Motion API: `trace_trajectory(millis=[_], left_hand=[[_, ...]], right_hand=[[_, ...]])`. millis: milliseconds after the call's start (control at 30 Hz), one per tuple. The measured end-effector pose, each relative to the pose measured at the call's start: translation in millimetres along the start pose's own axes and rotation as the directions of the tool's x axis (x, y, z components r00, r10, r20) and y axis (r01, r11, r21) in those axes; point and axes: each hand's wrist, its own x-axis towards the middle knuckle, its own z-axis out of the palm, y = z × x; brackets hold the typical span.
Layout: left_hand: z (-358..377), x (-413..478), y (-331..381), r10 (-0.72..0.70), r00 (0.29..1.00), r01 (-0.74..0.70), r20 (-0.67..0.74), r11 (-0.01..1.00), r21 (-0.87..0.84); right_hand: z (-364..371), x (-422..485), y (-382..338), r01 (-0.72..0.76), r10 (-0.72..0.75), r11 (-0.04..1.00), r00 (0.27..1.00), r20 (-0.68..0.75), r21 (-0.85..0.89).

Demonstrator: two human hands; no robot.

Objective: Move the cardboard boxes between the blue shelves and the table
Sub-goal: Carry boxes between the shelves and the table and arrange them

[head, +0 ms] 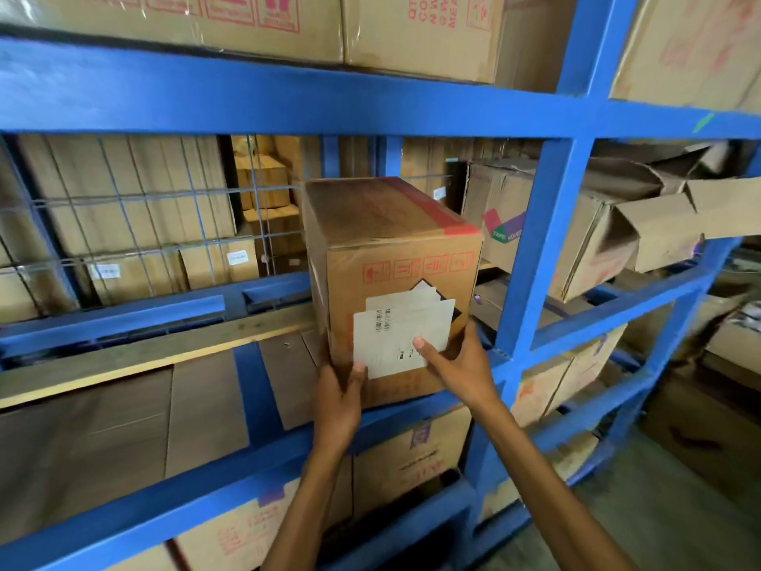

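Observation:
A tall cardboard box (395, 257) with red tape on top, red handling marks and white labels stands at the front edge of the middle level of the blue shelves (288, 101). My left hand (339, 395) grips its lower left corner, thumb on the front face. My right hand (457, 362) holds its lower right corner, thumb pressed on the white label and fingers round the side. The table is out of view.
Flat cardboard sheets (123, 430) lie left of the box on the same level. Sealed boxes (255, 22) fill the level above, more sit below (407, 451). Crumpled open boxes (626, 224) crowd the right bay. A wire mesh (144, 224) backs the shelf. Concrete floor (679, 521) at lower right.

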Motion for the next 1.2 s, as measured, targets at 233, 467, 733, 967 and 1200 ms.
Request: trace_trajectory(millis=[233, 467, 733, 967, 1200], left_hand=[[-7, -5, -7, -0.072, 0.996, 0.074, 0.044, 0.996, -0.048], [-26, 17, -22, -0.207, 0.958, 0.202, 0.197, 0.978, 0.045], [-32, 54, -30, -0.474, 0.773, 0.345, 0.420, 0.871, 0.349], [-27, 61, -34, -0.441, 0.802, 0.459, 0.403, 0.887, 0.055], [-45, 55, -17, -0.275, 0.941, 0.335, 0.197, 0.840, -0.427]], right_hand=[[-5, -15, -12, 0.051, -0.059, 0.989, 0.997, -0.054, -0.135], [-15, -11, -65, 0.324, -0.542, 0.636, 0.834, -0.106, -0.701], [-23, 15, -112, 0.523, -0.636, 0.233, 0.720, 0.278, -0.820], [-19, 58, -164, 0.605, -0.437, 0.337, 0.780, 0.449, -0.722], [-36, 89, -178, 0.613, -0.493, 0.502, 0.782, 0.381, -0.610]])
